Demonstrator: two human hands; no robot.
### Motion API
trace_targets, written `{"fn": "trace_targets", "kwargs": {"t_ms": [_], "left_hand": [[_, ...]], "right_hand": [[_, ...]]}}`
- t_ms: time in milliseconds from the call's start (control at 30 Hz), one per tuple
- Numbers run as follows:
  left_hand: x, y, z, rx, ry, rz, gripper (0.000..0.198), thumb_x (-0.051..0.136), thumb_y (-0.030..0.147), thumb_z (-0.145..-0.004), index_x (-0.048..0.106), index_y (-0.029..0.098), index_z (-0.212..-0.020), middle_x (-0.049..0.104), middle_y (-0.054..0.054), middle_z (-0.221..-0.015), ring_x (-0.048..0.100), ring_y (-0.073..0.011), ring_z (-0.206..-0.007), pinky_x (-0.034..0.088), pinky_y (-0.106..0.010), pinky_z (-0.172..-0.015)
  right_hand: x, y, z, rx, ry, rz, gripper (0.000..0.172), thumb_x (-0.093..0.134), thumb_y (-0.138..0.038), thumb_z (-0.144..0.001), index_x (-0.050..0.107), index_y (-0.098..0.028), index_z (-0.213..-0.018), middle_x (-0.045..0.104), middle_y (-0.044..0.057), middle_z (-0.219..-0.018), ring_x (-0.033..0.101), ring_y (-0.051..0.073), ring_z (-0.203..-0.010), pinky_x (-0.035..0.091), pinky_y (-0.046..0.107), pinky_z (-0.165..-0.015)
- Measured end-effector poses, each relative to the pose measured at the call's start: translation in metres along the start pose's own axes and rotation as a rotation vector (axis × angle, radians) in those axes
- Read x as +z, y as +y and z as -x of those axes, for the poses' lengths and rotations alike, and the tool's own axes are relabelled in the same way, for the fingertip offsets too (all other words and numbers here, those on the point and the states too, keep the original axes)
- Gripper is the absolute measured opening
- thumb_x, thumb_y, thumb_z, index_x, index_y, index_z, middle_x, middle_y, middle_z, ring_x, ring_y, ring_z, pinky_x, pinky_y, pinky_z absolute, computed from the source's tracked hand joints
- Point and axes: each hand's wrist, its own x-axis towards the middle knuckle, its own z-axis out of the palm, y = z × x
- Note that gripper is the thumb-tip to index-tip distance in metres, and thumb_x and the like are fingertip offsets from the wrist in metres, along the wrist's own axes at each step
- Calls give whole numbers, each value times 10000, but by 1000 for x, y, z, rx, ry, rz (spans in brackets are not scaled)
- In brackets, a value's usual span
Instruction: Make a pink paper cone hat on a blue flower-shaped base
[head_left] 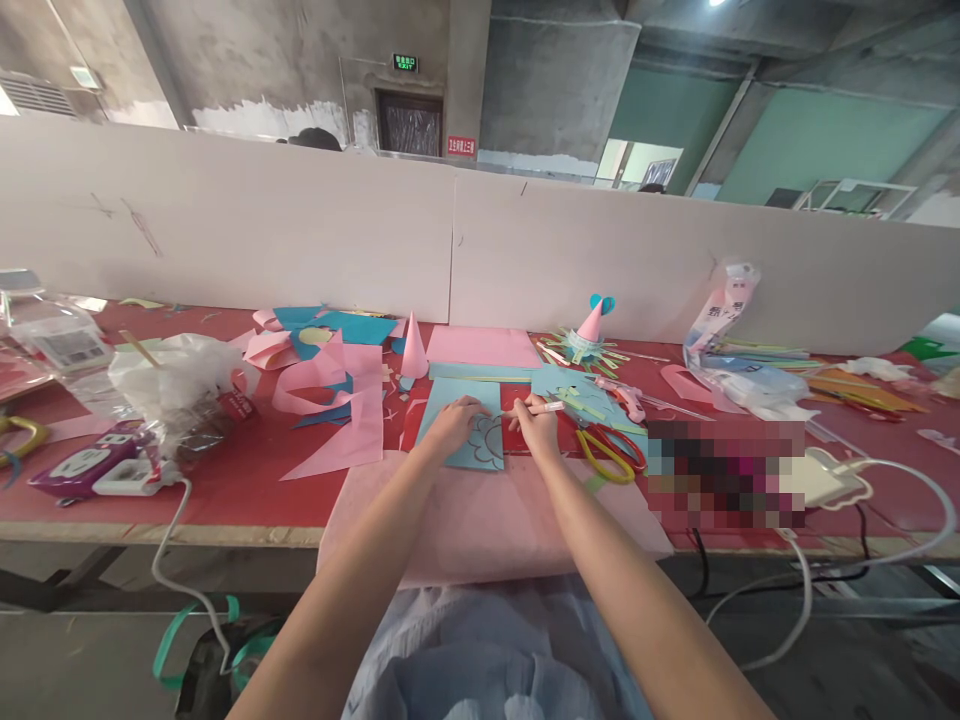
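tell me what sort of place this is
Likely a craft workroom in a roughly finished building: blue paper with drawn outlines and a pink paper cone are on a red table, with a bare concrete wall beyond.

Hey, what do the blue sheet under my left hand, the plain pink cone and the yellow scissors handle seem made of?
Blue sheet: probably matte paper or thin card; it's flat with straight edges.
Pink cone: likely matte card, standing stiffly to a point.
Yellow scissors handle: perhaps smooth plastic, judging by its even colour.
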Motion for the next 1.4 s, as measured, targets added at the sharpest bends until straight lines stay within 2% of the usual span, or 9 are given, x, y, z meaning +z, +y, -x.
{"fn": "trace_targets", "kwargs": {"t_ms": [100,367,567,767,933,1133,1400], "left_hand": [[1,-2,-1,2,-3,-3,491,345,9,-757,638,241,-1076,550,-41,-1192,527,-155,-1109,402,-298,-973],[-1,1,0,-21,-14,-11,490,351,7,-754,639,248,-1069,545,-35,-1206,535,-145,-1094,409,-290,-962],[-2,3,0,-15,-13,-4,487,354,1,-755,641,240,-1068,548,-39,-1201,539,-149,-1096,405,-282,-967],[-1,2,1,-12,-13,3,495,352,-3,-753,640,234,-1078,543,-45,-1218,538,-160,-1105,396,-300,-986],[0,-1,0,-20,-20,-10,505,349,-3,-755,639,251,-1081,535,-32,-1233,515,-152,-1135,396,-289,-985],[0,-1,0,-7,-10,-9,489,355,5,-770,638,254,-1081,541,-34,-1221,522,-153,-1123,391,-294,-988],[-2,1,0,-17,-16,-5,492,352,9,-758,642,253,-1072,542,-33,-1213,524,-154,-1120,400,-290,-976]], "right_hand": [[1,0,0,-7,-22,11,252,479,-375,-786,395,-250,-584,549,-39,-414,540,168,-435,394,264,-486],[1,0,-1,-7,83,70,235,452,-313,-782,391,-249,-565,540,-38,-399,541,176,-463,399,273,-534],[2,1,-2,12,29,31,233,475,-341,-777,400,-253,-575,543,-41,-406,523,171,-432,391,273,-501],[1,-2,-1,-6,86,73,239,454,-325,-782,391,-253,-563,529,-38,-395,552,181,-477,401,278,-543],[0,-5,0,-9,45,38,233,468,-340,-784,398,-254,-579,537,-39,-406,562,183,-492,402,275,-542],[0,-3,0,15,71,31,248,446,-334,-788,375,-253,-565,560,-29,-427,571,188,-510,406,279,-541],[1,2,-2,13,14,26,240,475,-375,-786,408,-251,-591,556,-34,-422,541,175,-458,395,272,-507]]}}
